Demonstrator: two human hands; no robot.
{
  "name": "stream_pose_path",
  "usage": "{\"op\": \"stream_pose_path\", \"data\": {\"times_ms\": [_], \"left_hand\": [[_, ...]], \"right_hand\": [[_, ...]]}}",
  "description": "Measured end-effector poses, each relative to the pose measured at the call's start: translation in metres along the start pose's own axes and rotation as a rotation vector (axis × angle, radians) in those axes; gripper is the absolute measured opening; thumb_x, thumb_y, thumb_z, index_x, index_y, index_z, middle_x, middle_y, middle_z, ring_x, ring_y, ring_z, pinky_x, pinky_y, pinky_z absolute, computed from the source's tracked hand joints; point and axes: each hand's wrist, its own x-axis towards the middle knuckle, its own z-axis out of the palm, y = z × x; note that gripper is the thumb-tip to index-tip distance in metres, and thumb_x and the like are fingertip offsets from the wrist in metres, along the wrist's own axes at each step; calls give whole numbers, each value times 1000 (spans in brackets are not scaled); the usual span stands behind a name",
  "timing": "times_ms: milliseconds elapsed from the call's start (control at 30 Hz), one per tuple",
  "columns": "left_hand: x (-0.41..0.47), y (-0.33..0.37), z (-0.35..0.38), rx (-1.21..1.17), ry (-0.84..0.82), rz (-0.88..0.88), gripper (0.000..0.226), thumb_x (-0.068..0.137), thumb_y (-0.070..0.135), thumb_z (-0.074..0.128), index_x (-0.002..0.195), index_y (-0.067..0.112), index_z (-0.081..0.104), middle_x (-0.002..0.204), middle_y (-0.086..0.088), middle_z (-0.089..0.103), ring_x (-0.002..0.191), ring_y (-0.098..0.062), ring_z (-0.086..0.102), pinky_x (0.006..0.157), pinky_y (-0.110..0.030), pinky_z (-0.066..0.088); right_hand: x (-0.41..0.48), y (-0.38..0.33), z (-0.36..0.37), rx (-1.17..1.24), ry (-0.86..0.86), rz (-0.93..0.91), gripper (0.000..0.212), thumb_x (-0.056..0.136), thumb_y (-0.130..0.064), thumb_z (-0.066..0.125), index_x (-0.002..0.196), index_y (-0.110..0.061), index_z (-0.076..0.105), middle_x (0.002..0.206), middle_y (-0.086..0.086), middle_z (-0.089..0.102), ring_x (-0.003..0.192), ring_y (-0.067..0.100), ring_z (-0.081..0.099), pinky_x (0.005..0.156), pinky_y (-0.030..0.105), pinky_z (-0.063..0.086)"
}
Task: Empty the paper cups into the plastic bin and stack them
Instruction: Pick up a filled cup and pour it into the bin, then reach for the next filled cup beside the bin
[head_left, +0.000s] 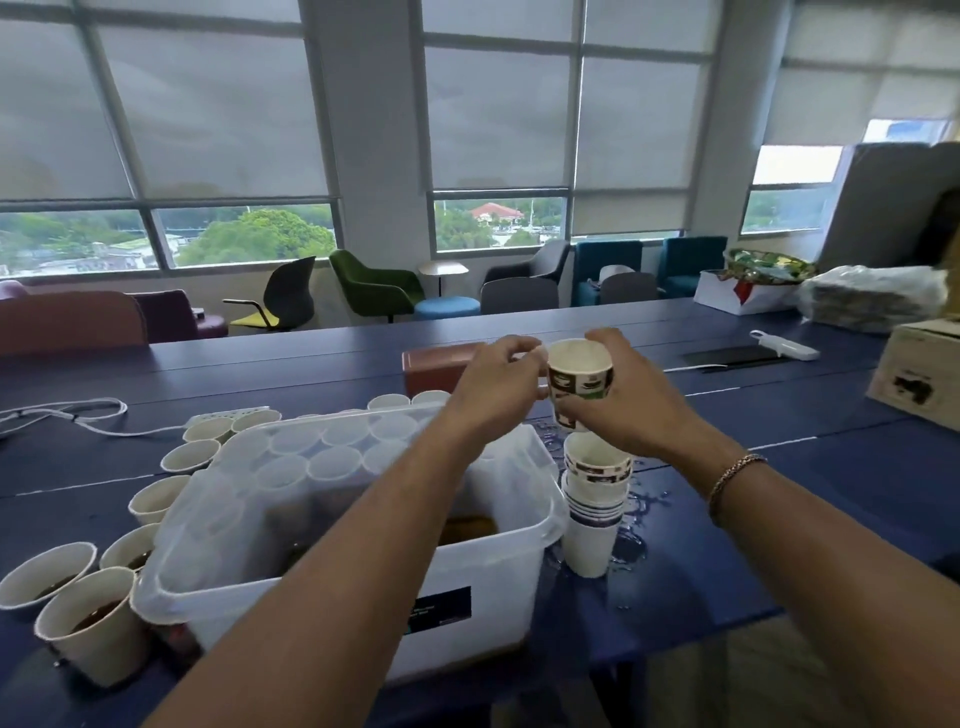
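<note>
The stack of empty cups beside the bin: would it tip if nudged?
Probably: the stack of cups is tall on one narrow base and looks light. It likely slides easily too, standing in spilled liquid.

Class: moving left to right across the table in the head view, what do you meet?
Filled paper cups → plastic bin → stack of cups → spilled water → cardboard box.
</note>
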Motion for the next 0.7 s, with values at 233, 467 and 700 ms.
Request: {"op": "stream_pose_path", "data": {"times_ms": [233, 467, 700], "left_hand": [[1, -2, 32, 206, -5, 40, 36, 100, 34, 50, 132, 19, 57, 132, -4, 61, 115, -19, 59, 101, -37, 47], [11, -23, 21, 273, 71, 45, 36, 102, 37, 46, 133, 21, 57, 132, -1, 61, 110, -16, 57, 92, -29, 44], [39, -31, -1, 358, 88, 28, 33, 104, 33, 45, 129, 17, 60, 126, -1, 63, 104, -15, 55, 95, -34, 47]], "right_hand": [[-16, 27, -9, 27, -40, 79, 81, 72, -40, 79, 138, -28, 33, 125, 5, 59, 103, 23, 59, 84, 36, 52], [-14, 31, -6, 119, -140, 129, 92, 72, -53, 78, 145, -32, 26, 141, 3, 46, 119, 23, 52, 93, 36, 47], [24, 23, 5, 126, -176, 97, 28, 95, -40, 57, 117, -23, 61, 111, 2, 66, 95, 15, 62, 78, 31, 48]]}}
